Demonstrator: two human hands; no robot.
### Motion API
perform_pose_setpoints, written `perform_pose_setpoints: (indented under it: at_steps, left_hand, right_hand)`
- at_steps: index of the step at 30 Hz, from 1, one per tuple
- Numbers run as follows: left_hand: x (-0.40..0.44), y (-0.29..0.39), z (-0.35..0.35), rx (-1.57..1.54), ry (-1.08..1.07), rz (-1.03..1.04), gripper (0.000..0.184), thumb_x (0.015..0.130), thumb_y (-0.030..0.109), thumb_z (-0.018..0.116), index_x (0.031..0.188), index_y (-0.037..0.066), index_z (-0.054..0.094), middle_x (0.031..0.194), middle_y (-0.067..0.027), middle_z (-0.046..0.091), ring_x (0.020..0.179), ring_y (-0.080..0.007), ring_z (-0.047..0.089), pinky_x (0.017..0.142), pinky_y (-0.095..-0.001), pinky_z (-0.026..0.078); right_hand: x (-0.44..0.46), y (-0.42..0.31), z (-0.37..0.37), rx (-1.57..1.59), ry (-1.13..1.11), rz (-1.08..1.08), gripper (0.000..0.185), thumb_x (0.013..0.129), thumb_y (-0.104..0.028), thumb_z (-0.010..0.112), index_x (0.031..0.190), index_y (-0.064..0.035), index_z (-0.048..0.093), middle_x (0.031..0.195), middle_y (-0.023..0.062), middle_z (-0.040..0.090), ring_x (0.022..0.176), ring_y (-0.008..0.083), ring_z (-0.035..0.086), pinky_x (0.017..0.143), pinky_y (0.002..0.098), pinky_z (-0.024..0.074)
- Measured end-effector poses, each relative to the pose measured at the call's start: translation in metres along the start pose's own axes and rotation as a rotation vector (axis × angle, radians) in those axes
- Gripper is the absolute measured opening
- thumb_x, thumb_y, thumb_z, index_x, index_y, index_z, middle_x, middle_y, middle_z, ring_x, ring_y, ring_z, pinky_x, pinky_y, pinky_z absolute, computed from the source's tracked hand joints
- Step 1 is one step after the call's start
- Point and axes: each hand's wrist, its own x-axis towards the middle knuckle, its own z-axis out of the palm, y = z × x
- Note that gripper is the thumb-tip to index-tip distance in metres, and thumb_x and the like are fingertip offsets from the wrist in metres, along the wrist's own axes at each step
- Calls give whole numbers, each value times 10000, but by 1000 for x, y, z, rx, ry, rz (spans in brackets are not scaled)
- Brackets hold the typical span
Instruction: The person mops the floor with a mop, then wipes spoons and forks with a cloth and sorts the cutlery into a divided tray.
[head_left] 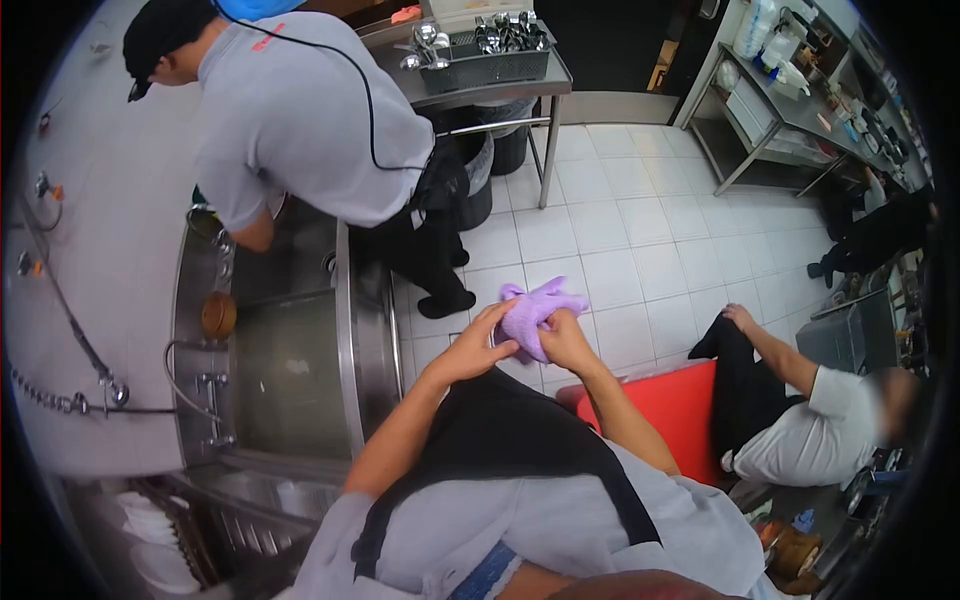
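Purple cloth [543,308] | left hand [472,346]: fingers clasping it | right hand [567,343]: fingers pinching it | co-worker's shirt [310,115]: red lettering [268,38] illegible

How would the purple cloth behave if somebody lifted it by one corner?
The purple cloth would probably hang floppy, since it bunches in loose folds between the left hand and the right hand. It is likely light, looking like soft, textured fabric, though anything wrapped inside would be hidden.

Both hands [478,346] holding a purple cloth [530,318], co-worker [310,115] leaning over steel sink [346,340], white tiled floor [620,265]
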Motion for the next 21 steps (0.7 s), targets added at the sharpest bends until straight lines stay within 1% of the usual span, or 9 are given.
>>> perform_pose_setpoints:
  at_steps: [1,5,8,11,15,17,18,20,21]
  left_hand:
    - [27,-11,-2,64,35,152,574,918,251,767,1411,36,568,1351,-158,602,1254,-246,588,1002,-356,509]
    - [97,-42,-27,118,-142,-2,329,898,283,758,1037,-8,695,985,-192,684,900,-278,642,776,-402,513]
    - [144,-50,-67,43,-307,-170,369,897,329,768,814,-21,685,605,-144,586,560,-222,469,584,-412,416]
    - [200,-45,-98,443,-718,-142,390,894,359,767,1077,14,744,909,-208,738,881,-343,711,827,-443,546]
    - [297,-20,-89,460,54,326,531,938,310,714,1383,51,585,1049,-205,746,1017,-379,708,914,-460,540]
    - [364,-12,-91,150,-97,378,476,955,283,694,1352,43,585,970,-173,743,894,-354,709,809,-434,537]
    - [392,10,-97,-116,-354,172,396,956,276,693,1260,27,643,911,-155,739,831,-340,702,758,-416,527]
    - [448,49,-102,-63,-304,272,311,956,275,696,1112,7,671,844,-142,722,769,-316,686,696,-403,504]
    - [469,66,-101,-39,-280,309,288,956,274,697,1038,-2,684,810,-135,713,738,-304,678,664,-397,493]
  right_hand:
    - [18,-9,-14,-140,-29,16,257,897,-102,648,1091,45,731,984,172,755,954,255,715,872,375,549]
    - [85,-40,-79,-718,1,179,192,917,-132,650,943,40,733,891,207,730,887,215,702,791,345,538]
    - [122,-64,-108,-491,548,123,206,986,-162,624,914,24,675,820,123,692,754,173,633,682,347,499]
    - [162,-54,-118,-234,541,-91,213,1055,-196,576,964,-7,613,807,30,613,702,117,534,635,324,448]
    - [213,-84,-124,110,410,13,187,1087,-219,543,1072,-40,595,914,13,615,855,84,551,729,284,480]
    - [235,-112,-148,285,357,-25,191,1086,-211,542,1126,-35,602,998,40,649,923,99,591,783,299,515]
    - [246,-128,-164,370,325,-45,198,1085,-207,542,1152,-32,605,1041,53,667,957,106,611,810,306,533]
    - [258,-159,-219,776,339,-113,228,1076,-176,543,1223,-10,597,1184,102,670,1051,167,644,904,354,548]
    - [271,-146,-231,668,391,-135,234,1069,-170,544,1228,-7,596,1189,105,665,1052,182,645,908,359,545]
